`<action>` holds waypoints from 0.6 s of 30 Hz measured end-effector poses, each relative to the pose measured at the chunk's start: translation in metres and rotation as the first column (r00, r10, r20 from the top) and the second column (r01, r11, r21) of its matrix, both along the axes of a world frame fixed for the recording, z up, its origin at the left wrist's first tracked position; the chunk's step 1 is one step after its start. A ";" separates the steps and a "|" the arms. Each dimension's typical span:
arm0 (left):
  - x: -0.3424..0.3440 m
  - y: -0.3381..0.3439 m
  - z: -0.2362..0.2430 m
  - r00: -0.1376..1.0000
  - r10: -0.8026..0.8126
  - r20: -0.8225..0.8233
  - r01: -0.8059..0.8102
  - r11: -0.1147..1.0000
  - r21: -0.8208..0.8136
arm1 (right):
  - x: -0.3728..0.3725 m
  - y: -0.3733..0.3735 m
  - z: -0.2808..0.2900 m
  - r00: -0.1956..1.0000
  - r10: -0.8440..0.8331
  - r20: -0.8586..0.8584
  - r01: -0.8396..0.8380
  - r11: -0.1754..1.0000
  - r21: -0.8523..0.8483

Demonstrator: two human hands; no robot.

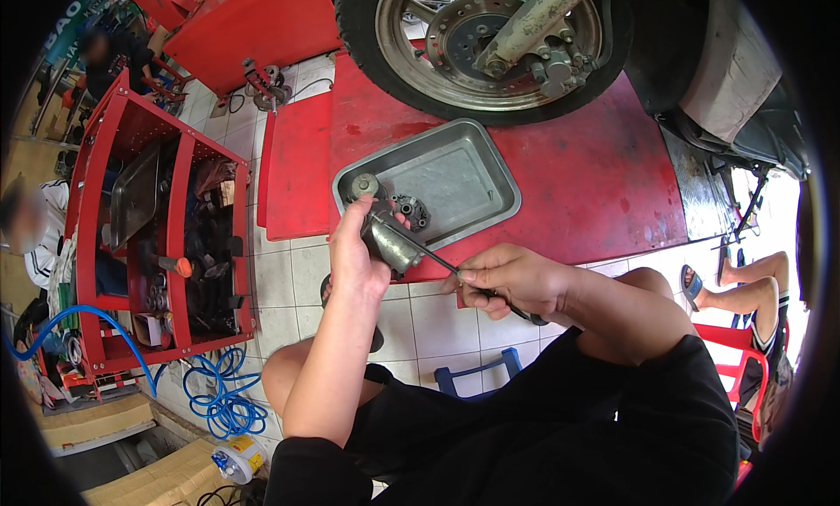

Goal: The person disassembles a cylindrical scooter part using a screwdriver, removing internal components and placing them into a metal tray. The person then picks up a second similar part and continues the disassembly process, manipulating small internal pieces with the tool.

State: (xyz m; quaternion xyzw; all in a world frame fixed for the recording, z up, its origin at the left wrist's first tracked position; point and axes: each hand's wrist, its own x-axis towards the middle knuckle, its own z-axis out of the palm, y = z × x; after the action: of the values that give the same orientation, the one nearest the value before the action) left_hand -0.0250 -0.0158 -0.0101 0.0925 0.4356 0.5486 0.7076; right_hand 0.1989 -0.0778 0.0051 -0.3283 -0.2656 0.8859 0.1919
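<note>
My left hand [360, 252] is wrapped around a grey metal cylindrical motor part [394, 246], tilted and held at the near edge of a metal tray [490, 138]. My right hand [512, 280] grips a screwdriver [439, 260]; its dark shaft reaches the near end of the motor part and its dark handle is mostly covered by my fingers. Whether the tip sits in a screw is too small to tell. A round metal piece [364, 186] shows just beyond my left fingertips, at the tray's left corner. Beside it in the tray lies a dark cover-like part with holes [413, 210].
The tray rests on a red platform [595, 182], below a motorcycle wheel [490, 112]. To the left stands a red tool cart [105, 200]; a coiled blue hose [223, 392] lies near it. A blue stool [479, 374] is below my arms. Other people are at both sides.
</note>
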 end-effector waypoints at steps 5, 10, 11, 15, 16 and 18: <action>-0.002 0.000 -0.015 0.999 0.009 0.046 -0.009 1.000 0.002 | 0.000 0.002 0.006 0.960 -0.054 0.274 -0.026 0.959 0.281; 0.002 -0.002 -0.016 0.999 -0.014 -0.041 0.016 0.998 0.058 | -0.001 -0.001 0.009 0.936 -0.100 0.337 -0.012 0.949 0.316; 0.003 -0.002 -0.011 0.999 -0.017 -0.046 0.019 0.999 0.042 | -0.005 -0.001 0.007 0.949 -0.117 0.293 0.040 0.966 0.256; 0.004 -0.005 -0.003 0.997 0.014 -0.079 -0.012 1.000 0.020 | -0.004 -0.001 0.003 0.974 -0.081 0.213 0.039 0.980 0.197; 0.004 -0.005 -0.002 0.996 0.012 -0.089 -0.009 1.000 0.024 | -0.004 0.000 0.006 0.974 -0.042 0.223 -0.011 0.973 0.232; 0.004 -0.008 -0.003 0.994 0.001 -0.109 0.002 1.000 0.025 | -0.006 0.002 0.018 0.964 0.039 0.262 -0.100 0.970 0.222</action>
State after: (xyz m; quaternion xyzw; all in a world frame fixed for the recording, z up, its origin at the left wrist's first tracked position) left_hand -0.0210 -0.0242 -0.0131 0.1314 0.4666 0.5481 0.6816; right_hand 0.1931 -0.0754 0.0228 -0.4053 -0.4018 0.8051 0.1619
